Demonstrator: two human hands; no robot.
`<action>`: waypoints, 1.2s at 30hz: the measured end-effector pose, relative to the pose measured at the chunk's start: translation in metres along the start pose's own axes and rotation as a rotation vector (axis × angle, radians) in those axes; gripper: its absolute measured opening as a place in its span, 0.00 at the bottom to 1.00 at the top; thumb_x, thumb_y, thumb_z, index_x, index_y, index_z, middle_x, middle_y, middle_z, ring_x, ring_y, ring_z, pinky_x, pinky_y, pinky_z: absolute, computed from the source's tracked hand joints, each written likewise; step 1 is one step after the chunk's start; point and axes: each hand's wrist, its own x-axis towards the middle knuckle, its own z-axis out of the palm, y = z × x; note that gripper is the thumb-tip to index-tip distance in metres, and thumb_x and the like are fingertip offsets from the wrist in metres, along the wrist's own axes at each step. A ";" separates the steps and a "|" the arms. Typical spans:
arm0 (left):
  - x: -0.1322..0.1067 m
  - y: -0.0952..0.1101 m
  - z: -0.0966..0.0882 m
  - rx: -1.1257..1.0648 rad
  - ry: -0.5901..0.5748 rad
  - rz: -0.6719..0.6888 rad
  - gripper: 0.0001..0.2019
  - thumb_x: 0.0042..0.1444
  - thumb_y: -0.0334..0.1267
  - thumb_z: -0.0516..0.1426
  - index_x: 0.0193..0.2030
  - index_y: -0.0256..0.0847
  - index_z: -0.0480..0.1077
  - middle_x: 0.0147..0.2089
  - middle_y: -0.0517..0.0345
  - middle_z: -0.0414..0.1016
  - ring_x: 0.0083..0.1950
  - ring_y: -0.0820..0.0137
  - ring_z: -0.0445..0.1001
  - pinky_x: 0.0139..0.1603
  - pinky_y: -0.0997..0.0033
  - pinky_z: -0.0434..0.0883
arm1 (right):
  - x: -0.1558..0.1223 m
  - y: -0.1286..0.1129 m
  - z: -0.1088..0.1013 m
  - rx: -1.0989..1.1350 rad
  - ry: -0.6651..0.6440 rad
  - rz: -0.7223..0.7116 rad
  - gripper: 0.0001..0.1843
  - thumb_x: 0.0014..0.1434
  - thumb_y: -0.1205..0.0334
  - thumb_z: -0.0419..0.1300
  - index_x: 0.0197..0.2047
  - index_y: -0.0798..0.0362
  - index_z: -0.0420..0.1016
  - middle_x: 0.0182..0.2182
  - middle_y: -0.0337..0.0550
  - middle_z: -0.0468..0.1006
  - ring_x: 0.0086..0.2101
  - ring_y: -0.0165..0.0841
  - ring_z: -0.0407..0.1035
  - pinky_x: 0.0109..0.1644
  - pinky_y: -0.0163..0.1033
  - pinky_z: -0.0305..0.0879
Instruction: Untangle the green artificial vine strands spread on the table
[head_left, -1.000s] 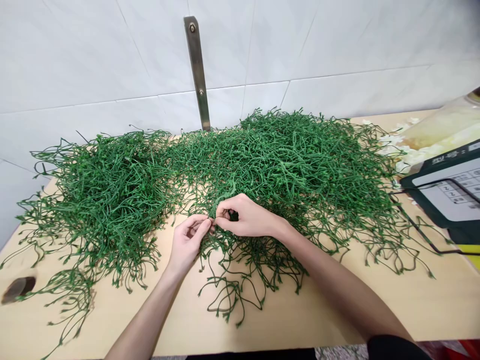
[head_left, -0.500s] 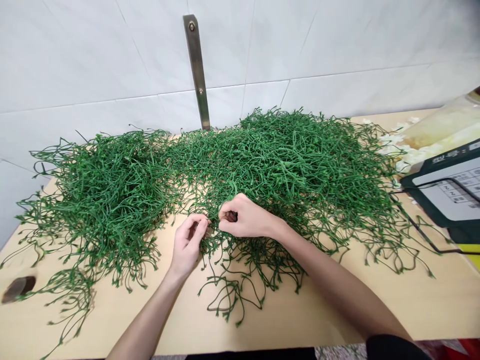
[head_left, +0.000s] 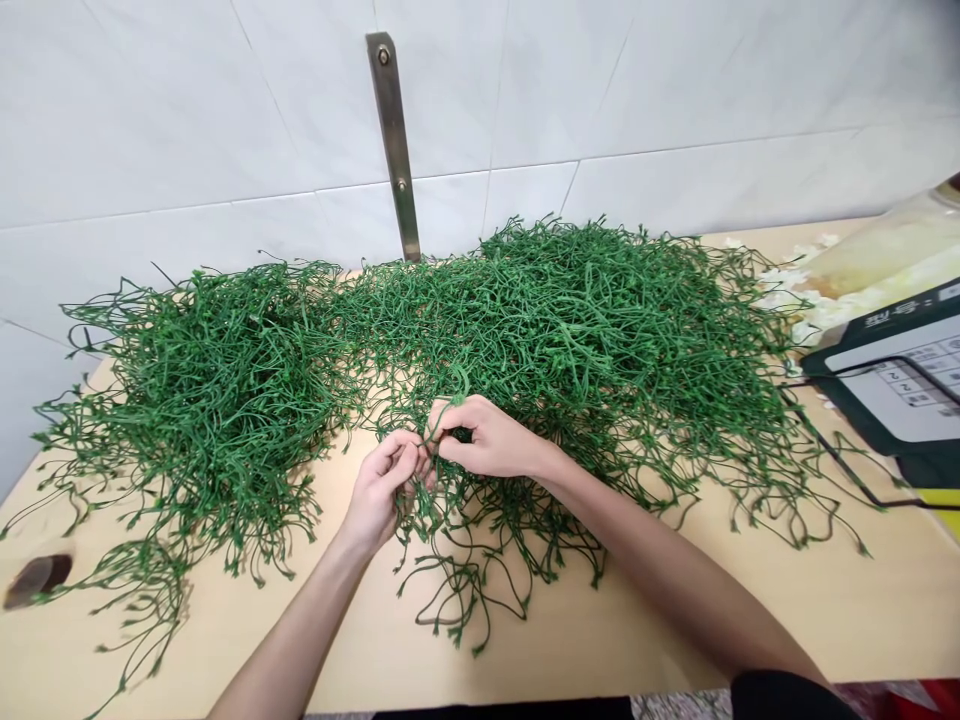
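Observation:
Thin green plastic stems (head_left: 600, 320) with small branched tips lie tangled in a wide heap across the middle and right of the table. At the heap's front edge, my left hand (head_left: 381, 485) pinches a green stem between thumb and fingers. Close beside it, my right hand (head_left: 480, 437) is also closed on a stem, its thumb and forefinger almost meeting the left fingertips. A green strand shows above the right fingers. Exactly where each stem runs between the fingers is hard to make out.
A second heap of green stems (head_left: 217, 400) sits on the left of the wooden table (head_left: 570, 640). A metal bracket (head_left: 395, 145) is bolted to the tiled wall. At right stand a printed box (head_left: 892, 390), a black wire (head_left: 832, 440) and white flowers (head_left: 795, 285).
My right hand has shifted slightly left, so the fingertips of both hands are now nearly together. A green strand has come up into view at the right fingers.

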 end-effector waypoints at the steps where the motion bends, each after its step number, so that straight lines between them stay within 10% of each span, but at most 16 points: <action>1: 0.000 0.001 0.000 -0.040 -0.001 -0.013 0.12 0.49 0.43 0.67 0.31 0.38 0.70 0.24 0.64 0.64 0.25 0.78 0.62 0.27 0.77 0.63 | 0.000 0.001 -0.001 0.014 0.013 -0.040 0.13 0.51 0.76 0.50 0.21 0.54 0.69 0.21 0.36 0.71 0.26 0.27 0.63 0.37 0.33 0.62; 18: 0.001 -0.001 -0.009 0.395 0.223 0.317 0.10 0.53 0.44 0.64 0.34 0.40 0.75 0.30 0.62 0.75 0.31 0.75 0.69 0.33 0.78 0.67 | 0.001 -0.009 -0.006 -0.203 -0.089 0.027 0.13 0.64 0.62 0.55 0.32 0.55 0.78 0.28 0.39 0.78 0.30 0.27 0.68 0.37 0.32 0.60; 29: -0.002 0.002 -0.007 0.560 0.063 0.216 0.20 0.58 0.53 0.58 0.24 0.39 0.65 0.22 0.62 0.64 0.25 0.74 0.61 0.27 0.74 0.59 | -0.002 -0.031 -0.001 -0.728 -0.375 -0.035 0.15 0.67 0.67 0.46 0.37 0.59 0.73 0.34 0.47 0.75 0.37 0.36 0.65 0.46 0.43 0.55; 36: -0.006 0.001 -0.004 0.622 0.035 0.273 0.21 0.61 0.51 0.55 0.23 0.39 0.66 0.23 0.61 0.64 0.26 0.73 0.60 0.30 0.73 0.60 | -0.002 -0.027 0.005 -0.864 -0.308 -0.098 0.14 0.64 0.64 0.49 0.31 0.57 0.73 0.28 0.47 0.75 0.33 0.37 0.61 0.41 0.44 0.51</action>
